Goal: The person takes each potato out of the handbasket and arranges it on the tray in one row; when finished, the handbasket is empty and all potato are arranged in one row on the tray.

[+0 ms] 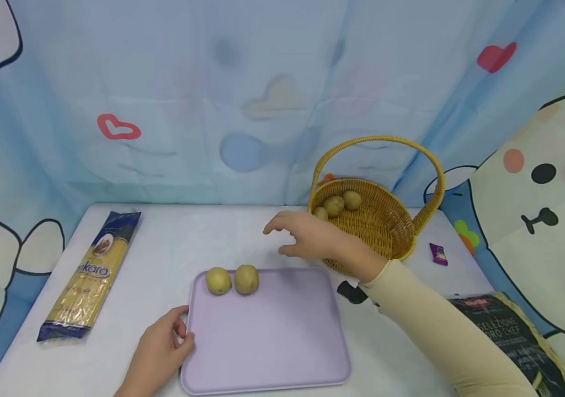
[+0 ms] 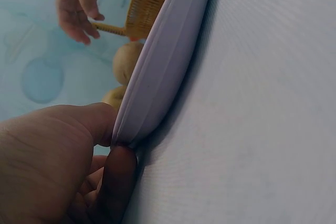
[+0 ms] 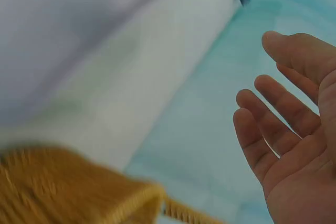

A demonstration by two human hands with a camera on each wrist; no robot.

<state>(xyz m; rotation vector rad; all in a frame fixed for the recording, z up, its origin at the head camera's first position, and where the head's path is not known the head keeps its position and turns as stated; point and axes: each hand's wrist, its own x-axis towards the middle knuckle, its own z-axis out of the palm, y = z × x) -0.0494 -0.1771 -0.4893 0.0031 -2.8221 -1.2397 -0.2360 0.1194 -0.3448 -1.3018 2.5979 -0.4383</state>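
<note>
A lilac tray (image 1: 267,331) lies on the table, and my left hand (image 1: 160,348) pinches its left rim between thumb and fingers, as the left wrist view shows up close. Two round potatoes (image 1: 246,279) sit side by side at the tray's far left corner. My right hand (image 1: 310,236) is in the air beyond the tray, fingers spread and slightly bent, holding nothing. Its forearm overlaps the front of a yellow wicker basket (image 1: 401,234) with a tall handle. Several more potatoes (image 1: 334,205) lie at the basket's left side, one partly hidden by the hand.
A pasta packet (image 1: 89,275) lies on the left of the table. To the right are a small purple wrapped sweet (image 1: 438,254) and a large dark bag (image 1: 516,342), partly behind the right sleeve. A printed blue curtain (image 1: 188,160) hangs behind the table.
</note>
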